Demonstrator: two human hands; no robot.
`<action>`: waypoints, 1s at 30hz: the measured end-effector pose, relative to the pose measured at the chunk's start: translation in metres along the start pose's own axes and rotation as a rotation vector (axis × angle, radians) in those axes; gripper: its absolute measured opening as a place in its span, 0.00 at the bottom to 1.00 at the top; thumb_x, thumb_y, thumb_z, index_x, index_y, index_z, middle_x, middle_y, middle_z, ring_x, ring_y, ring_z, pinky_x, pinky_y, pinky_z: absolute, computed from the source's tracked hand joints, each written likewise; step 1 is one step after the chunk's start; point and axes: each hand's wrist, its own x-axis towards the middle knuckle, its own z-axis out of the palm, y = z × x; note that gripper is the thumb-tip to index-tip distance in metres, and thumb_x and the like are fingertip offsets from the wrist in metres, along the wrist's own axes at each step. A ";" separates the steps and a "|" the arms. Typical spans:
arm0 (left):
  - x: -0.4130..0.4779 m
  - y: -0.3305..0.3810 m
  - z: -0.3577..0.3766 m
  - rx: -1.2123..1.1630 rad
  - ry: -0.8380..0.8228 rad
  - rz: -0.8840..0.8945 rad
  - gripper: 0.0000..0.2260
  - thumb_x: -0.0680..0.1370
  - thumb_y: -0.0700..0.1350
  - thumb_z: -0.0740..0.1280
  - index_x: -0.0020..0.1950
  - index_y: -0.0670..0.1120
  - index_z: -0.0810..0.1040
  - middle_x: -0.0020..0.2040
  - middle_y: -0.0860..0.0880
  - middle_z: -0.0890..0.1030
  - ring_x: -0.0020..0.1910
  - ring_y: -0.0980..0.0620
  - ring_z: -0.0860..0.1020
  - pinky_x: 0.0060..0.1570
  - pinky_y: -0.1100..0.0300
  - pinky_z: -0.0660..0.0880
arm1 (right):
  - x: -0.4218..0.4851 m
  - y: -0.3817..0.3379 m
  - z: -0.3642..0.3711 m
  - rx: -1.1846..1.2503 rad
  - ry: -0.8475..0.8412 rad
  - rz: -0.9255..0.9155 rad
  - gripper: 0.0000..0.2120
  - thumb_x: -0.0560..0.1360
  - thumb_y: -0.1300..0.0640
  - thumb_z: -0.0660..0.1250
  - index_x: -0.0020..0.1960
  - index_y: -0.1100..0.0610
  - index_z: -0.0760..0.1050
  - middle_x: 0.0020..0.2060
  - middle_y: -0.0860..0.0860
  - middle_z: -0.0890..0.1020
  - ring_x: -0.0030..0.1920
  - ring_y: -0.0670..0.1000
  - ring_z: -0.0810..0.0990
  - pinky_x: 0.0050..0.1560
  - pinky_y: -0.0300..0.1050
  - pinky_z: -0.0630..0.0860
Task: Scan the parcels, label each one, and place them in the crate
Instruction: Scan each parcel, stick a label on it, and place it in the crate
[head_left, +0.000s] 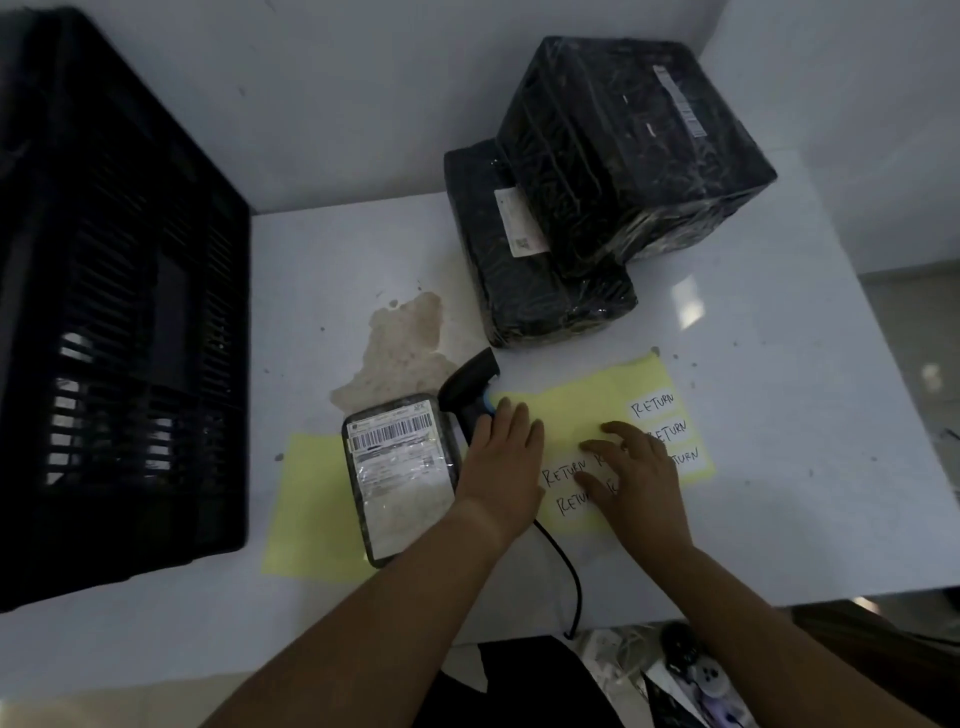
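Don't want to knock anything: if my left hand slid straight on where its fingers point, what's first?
Your left hand would probably meet the lower wrapped parcel; the scanner lies just left of that line.

- White table (779, 364), with a brown stain (400, 348) near the middle.
- Black crate (119, 312) at 9 o'clock.
- Flat black parcel (545, 301) at 1 o'clock.
- Scanner (467, 384) at the middle, its cable (571, 582) running to 6 o'clock.
- Plain yellow sheet (306, 509) at 8 o'clock.
- Yellow label sheet (582, 400) at 3 o'clock.
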 end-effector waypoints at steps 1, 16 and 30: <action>0.003 0.000 0.001 0.026 -0.015 -0.002 0.37 0.83 0.57 0.62 0.83 0.42 0.47 0.83 0.40 0.46 0.82 0.38 0.41 0.78 0.43 0.42 | 0.001 0.000 0.000 0.012 -0.002 -0.003 0.16 0.70 0.51 0.78 0.57 0.50 0.82 0.61 0.50 0.78 0.57 0.55 0.75 0.54 0.54 0.74; 0.013 0.005 0.014 0.105 -0.007 -0.070 0.47 0.76 0.69 0.65 0.83 0.45 0.46 0.83 0.42 0.43 0.81 0.37 0.35 0.77 0.40 0.41 | 0.002 -0.002 0.004 -0.011 0.056 -0.008 0.03 0.75 0.58 0.72 0.48 0.53 0.82 0.46 0.47 0.81 0.43 0.53 0.78 0.43 0.48 0.71; 0.013 0.005 0.010 0.139 -0.004 -0.068 0.47 0.76 0.68 0.65 0.83 0.44 0.48 0.83 0.41 0.46 0.80 0.35 0.36 0.77 0.39 0.41 | 0.001 -0.008 0.005 0.064 0.030 0.098 0.07 0.74 0.58 0.73 0.52 0.53 0.81 0.49 0.48 0.80 0.49 0.54 0.79 0.50 0.51 0.69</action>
